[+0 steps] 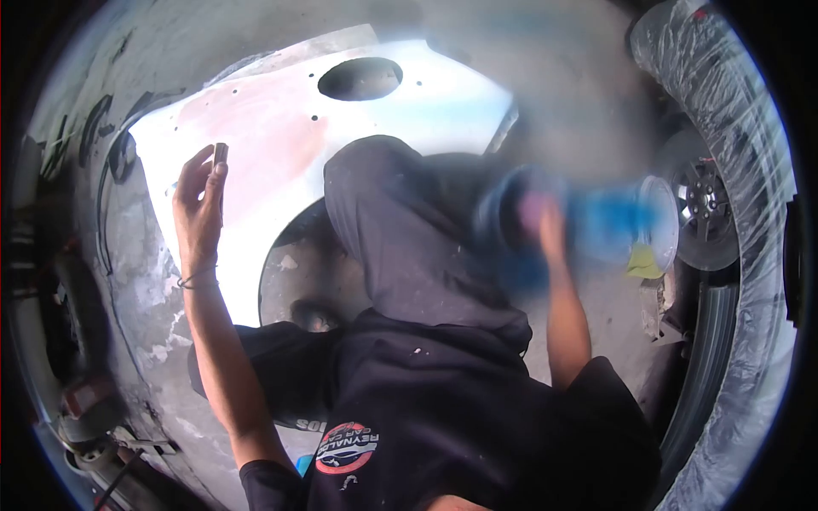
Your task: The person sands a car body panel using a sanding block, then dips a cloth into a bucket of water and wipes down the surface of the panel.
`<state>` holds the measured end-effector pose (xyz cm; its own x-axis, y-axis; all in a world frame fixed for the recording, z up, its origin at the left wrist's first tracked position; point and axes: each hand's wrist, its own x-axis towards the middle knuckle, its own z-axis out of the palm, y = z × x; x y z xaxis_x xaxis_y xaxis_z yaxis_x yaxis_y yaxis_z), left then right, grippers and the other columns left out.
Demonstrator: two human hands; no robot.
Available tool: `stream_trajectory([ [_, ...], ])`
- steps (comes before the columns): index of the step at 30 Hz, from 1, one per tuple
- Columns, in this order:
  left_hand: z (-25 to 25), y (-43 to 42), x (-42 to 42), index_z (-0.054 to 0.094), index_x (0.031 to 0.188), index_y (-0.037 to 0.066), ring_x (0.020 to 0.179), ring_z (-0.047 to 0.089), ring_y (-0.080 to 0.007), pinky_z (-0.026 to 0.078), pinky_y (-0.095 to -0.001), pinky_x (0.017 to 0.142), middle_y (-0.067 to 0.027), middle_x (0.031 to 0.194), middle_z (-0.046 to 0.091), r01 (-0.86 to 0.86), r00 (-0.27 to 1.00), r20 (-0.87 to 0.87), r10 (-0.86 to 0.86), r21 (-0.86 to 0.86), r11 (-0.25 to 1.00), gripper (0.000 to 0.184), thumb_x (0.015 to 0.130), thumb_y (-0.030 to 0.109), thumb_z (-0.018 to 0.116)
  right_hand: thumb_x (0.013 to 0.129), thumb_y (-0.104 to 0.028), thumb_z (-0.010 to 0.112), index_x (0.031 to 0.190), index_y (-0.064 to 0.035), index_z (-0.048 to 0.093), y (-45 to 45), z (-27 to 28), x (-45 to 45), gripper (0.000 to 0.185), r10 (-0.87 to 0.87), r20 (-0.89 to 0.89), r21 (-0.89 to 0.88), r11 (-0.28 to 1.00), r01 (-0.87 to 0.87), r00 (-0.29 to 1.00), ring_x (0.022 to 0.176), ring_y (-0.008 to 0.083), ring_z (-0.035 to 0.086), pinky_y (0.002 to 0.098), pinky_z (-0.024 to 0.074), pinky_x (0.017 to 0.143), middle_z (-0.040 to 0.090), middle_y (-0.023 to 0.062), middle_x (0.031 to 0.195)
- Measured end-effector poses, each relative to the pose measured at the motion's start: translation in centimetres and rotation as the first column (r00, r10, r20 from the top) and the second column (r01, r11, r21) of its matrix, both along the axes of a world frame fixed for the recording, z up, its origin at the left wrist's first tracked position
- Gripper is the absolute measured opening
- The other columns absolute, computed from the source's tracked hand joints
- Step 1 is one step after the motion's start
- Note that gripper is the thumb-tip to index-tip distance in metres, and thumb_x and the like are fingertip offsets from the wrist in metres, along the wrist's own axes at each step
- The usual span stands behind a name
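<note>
My left hand (203,200) is raised over the left side of a large white panel (383,128) with pinkish patches. A small dark block (221,155) is pinched upright between its thumb and fingers. On the right, my right hand (545,217) is blurred by motion beside a blue container (609,215). Something pink (534,209) shows at its fingers, too smeared to name. A yellow-green cloth (645,261) hangs at the container's light rim.
A wheel (705,198) and crinkled plastic sheeting (750,128) stand at the right. Hoses and dark parts (81,417) lie at the lower left. My bent knee (375,170) rises in front of the panel, over the concrete floor (145,289).
</note>
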<state>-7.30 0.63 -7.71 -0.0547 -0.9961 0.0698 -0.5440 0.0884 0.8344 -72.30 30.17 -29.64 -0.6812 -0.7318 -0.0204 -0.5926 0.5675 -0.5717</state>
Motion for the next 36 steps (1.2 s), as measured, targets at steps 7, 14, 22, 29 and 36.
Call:
stream_trajectory([
  [7, -0.5, 0.8, -0.4, 0.068, 0.150, 0.010, 0.088, 0.069, -0.0156, 0.054, -0.0301, 0.071, -0.0158, 0.122, 0.081, -0.042, 0.999, 0.001, 0.042, 0.012, 0.999, 0.058, 0.107, 0.048, 0.076, 0.109, -0.029, 0.061, 0.150, -0.0009, 0.065, -2.4, -4.3, 5.9, 0.050, -0.103, 0.596, -0.441, 0.787, 0.432, 0.796, 0.131, 0.0356, 0.068, 0.0457, 0.0533, 0.113, 0.072, 0.0208, 0.142],
  [14, 1.3, 0.3, -0.3, 0.069, 0.149, 0.007, 0.069, 0.055, -0.0055, 0.044, -0.0239, 0.059, -0.0065, 0.106, 0.080, -0.095, 0.985, -0.148, 0.089, -0.034, 0.995, 0.050, 0.109, 0.037, 0.076, 0.119, -0.028, 0.043, 0.149, -0.0005, 0.059, -3.9, 10.1, 6.1, 0.044, 0.446, 0.867, -0.452, 0.510, 0.732, 0.224, 0.137, 0.0409, 0.061, 0.0571, 0.0495, 0.118, 0.064, 0.0220, 0.148],
  [22, 2.7, -2.0, 6.7, 0.069, 0.146, 0.005, 0.069, 0.057, -0.0033, 0.042, -0.0200, 0.052, -0.0047, 0.110, 0.078, -0.252, 0.880, -0.434, 0.193, -0.082, 0.964, 0.045, 0.108, 0.027, 0.078, 0.107, -0.031, 0.058, 0.134, 0.0027, 0.066, -18.7, 25.1, 13.5, 0.044, 0.558, 0.825, -0.537, 0.724, 0.433, 0.089, 0.132, 0.0372, 0.064, 0.0616, 0.0443, 0.122, 0.071, 0.0151, 0.134],
  [29, 3.6, -1.0, 13.0, 0.070, 0.144, 0.004, 0.072, 0.063, -0.0061, 0.048, -0.0234, 0.055, -0.0076, 0.106, 0.080, -0.555, 0.698, -0.543, 0.466, 0.000, 0.832, 0.045, 0.106, 0.027, 0.079, 0.112, -0.026, 0.061, 0.134, 0.0035, 0.068, -37.8, 25.6, 30.7, 0.037, 0.631, 0.721, -0.503, 0.762, -0.408, 0.288, 0.114, 0.0287, 0.075, 0.0398, 0.0571, 0.103, 0.077, 0.0187, 0.126],
  [36, 5.0, 4.3, 17.4, 0.070, 0.142, -0.001, 0.098, 0.069, -0.0124, 0.057, -0.0264, 0.083, -0.0104, 0.114, 0.078, -0.682, 0.558, -0.656, 0.508, -0.013, 0.731, 0.047, 0.106, 0.027, 0.080, 0.108, -0.030, 0.070, 0.139, -0.0007, 0.067, -42.1, 12.4, 43.3, 0.043, 0.727, -0.393, -0.222, 0.519, -0.825, 0.563, 0.123, 0.0375, 0.068, 0.0470, 0.0545, 0.105, 0.069, 0.0264, 0.135],
])
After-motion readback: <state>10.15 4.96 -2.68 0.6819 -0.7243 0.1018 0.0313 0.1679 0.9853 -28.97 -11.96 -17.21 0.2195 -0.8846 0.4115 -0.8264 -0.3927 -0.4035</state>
